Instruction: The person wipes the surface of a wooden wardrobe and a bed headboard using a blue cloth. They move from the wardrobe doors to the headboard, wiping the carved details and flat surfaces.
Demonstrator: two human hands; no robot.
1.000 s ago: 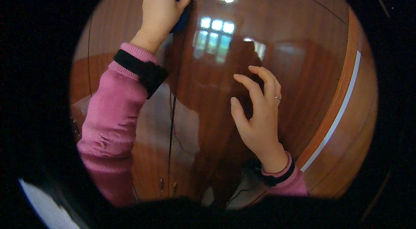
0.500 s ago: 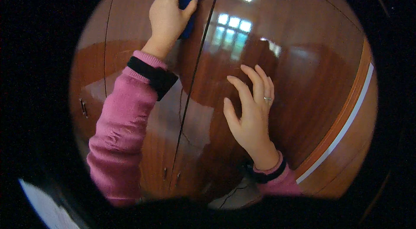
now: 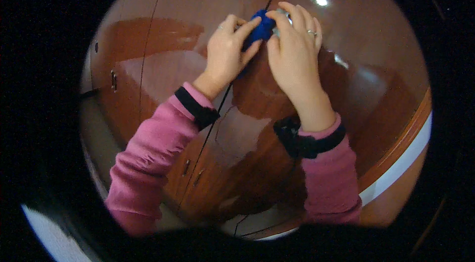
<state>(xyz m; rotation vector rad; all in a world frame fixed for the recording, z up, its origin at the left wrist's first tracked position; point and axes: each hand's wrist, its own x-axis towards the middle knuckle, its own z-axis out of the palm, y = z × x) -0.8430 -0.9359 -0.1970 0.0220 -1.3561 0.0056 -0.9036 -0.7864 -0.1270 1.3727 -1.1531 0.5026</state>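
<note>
Pinching the bunched blue cloth [image 3: 264, 25], left hand [image 3: 228, 50] half closed; right hand [image 3: 297, 46] curled at its other edge, fingers parted, grip unclear. Cloth sits across the cabinet seam [image 3: 208, 135], upper middle. Possible fault: slipping, caused by a loose left pinch. Versus half a second earlier: right hand raised to the cloth, which was then left of the seam.

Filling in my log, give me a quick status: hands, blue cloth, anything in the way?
Left hand gripping blue cloth; right hand at cloth's right side, contact unclear. Cloth over glossy brown doors. No obstruction visible.
</note>
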